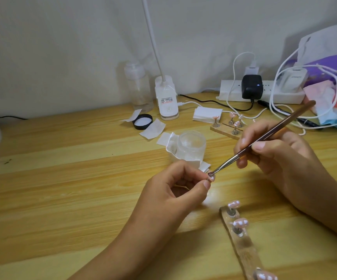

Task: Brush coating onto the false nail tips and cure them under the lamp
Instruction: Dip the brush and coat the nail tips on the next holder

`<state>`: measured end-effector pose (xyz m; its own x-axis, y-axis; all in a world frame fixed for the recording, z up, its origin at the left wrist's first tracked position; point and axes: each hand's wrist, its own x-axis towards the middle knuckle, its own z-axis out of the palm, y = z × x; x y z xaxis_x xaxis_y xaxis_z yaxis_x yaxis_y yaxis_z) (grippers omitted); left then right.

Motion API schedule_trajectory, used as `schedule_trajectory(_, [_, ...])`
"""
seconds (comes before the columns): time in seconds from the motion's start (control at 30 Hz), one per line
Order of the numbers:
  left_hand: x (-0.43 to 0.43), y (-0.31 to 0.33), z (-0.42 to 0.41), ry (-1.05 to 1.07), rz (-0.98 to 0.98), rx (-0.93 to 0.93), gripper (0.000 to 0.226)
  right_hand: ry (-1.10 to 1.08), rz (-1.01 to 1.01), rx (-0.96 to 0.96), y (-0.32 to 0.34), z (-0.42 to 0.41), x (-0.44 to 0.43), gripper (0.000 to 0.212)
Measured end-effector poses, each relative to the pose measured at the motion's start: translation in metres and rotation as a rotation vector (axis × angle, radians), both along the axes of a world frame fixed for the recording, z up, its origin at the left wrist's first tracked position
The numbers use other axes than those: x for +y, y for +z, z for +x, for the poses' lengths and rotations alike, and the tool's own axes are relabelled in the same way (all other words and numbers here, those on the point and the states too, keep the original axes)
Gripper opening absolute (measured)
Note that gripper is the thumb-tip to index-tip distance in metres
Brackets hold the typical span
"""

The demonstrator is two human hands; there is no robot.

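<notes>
Over the pale wooden desk, right hand pinches a long brown-handled brush and left hand pinches a tiny pink false nail tip between thumb and forefinger; brush slants down-left, bristles touching the tip, so strokes should follow that line imo.

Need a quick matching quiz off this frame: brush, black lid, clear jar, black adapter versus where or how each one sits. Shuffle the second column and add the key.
Things
1. brush
2. lid
3. jar
4. adapter

Places or states
a. plugged into the power strip at the wall
b. gripped in the right hand, bristle end down
c. flat on the table, inside facing up, beside paper squares
d. upright on the table, tissue against its side

Pairs: 1-b, 2-c, 3-d, 4-a
</notes>
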<state>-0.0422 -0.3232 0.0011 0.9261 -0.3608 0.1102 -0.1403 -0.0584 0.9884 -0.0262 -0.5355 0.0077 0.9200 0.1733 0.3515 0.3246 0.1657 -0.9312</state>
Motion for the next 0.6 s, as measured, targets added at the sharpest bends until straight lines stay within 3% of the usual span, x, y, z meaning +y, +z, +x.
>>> schedule_trajectory(0.13, [0.0000, 0.0000, -0.0002, -0.003, -0.002, 0.002, 0.009, -0.116, -0.017, 0.020, -0.0021, 0.0021, 0.0005, 0.022])
schedule_trajectory(0.23, [-0.0002, 0.0000, -0.0007, -0.001, 0.004, 0.005, 0.010, -0.091, 0.033, 0.013, -0.0009, 0.0026, -0.0019, 0.012])
schedule_trajectory(0.43, [0.0002, -0.0008, -0.0004, 0.014, 0.019, 0.021, 0.008, 0.025, 0.013, -0.030, -0.0010, 0.0003, -0.0011, 0.014])
schedule_trajectory(0.6, [0.0008, -0.0013, -0.0003, 0.010, 0.010, 0.016, 0.006, -0.081, -0.066, -0.063, -0.0012, -0.0014, 0.0003, 0.012])
